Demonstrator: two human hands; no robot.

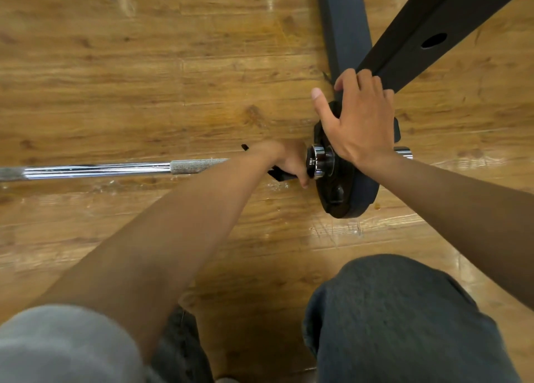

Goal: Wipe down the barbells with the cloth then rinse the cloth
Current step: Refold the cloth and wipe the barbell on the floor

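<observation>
Gripping one dark cloth (281, 175) round the single barbell (98, 171) lying on the wood floor (144, 79), my left hand (291, 160) curls beside the collar; my right hand (357, 120) rests spread on one black plate (349, 197). Two black frame beams (419, 36) behind.

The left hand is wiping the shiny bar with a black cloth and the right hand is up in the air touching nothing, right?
Not quite. The head view shows the right hand resting on the black weight plate, not in the air. The left hand does hold the black cloth on the bar.
</observation>
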